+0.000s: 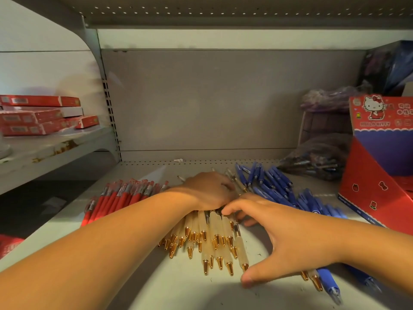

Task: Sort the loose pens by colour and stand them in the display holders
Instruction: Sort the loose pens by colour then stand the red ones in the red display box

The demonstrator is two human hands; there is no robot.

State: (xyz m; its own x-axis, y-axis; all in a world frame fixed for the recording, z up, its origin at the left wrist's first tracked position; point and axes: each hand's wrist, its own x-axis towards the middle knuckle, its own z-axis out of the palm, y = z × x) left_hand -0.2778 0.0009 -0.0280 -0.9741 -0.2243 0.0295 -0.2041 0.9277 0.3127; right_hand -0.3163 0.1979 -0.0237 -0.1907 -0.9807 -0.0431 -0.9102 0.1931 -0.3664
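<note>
Mostly, white pens (202, 222) lie front-to-back, tips nearest.

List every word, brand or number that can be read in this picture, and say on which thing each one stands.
"HELLO KITTY": on the top panel of the red display box, under the cartoon cat.
Other characters on that panel: too blurred to read.
Labels on the red flat boxes on the left shelf: blurred.
Print on the red pens and blue pens: too small to read.
</note>
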